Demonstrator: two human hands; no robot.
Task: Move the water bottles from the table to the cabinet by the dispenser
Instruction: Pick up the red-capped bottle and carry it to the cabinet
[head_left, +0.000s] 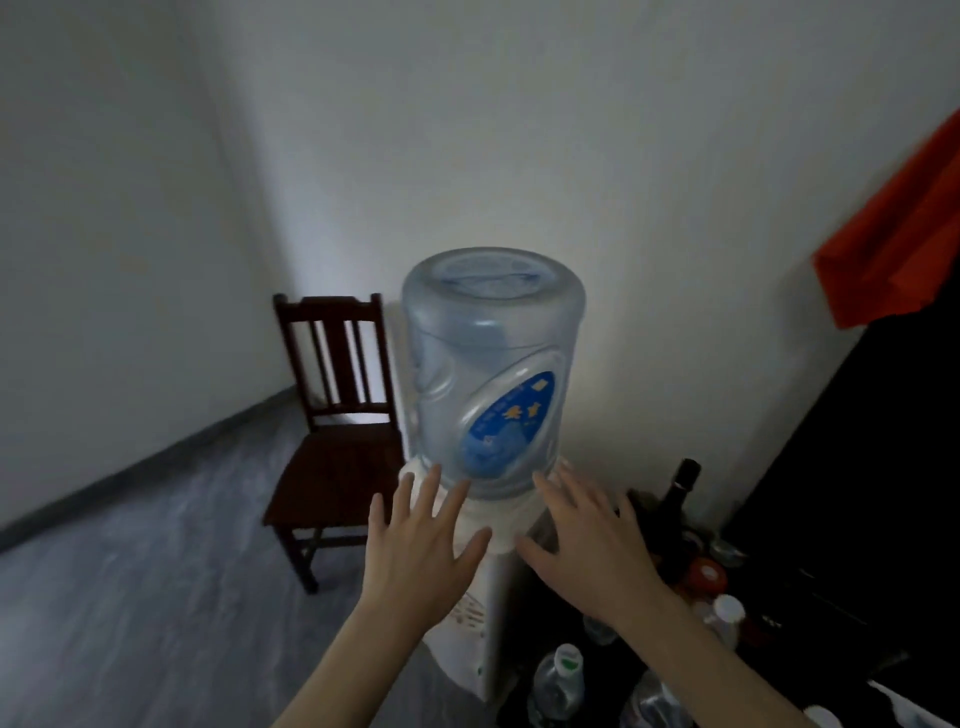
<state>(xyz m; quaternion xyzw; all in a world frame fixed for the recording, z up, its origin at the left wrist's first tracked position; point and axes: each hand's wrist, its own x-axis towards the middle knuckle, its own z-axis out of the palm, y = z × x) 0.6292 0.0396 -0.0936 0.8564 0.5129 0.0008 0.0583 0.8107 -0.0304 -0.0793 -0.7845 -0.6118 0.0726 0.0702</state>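
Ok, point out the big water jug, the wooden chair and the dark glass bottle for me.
big water jug (488, 364), head view, on its clear side wall.
wooden chair (337, 467), head view, on the seat.
dark glass bottle (680, 488), head view, on its neck.

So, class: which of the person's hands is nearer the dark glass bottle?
Right. The right hand is just left of the dark glass bottle; the left hand is farther left, across the dispenser.
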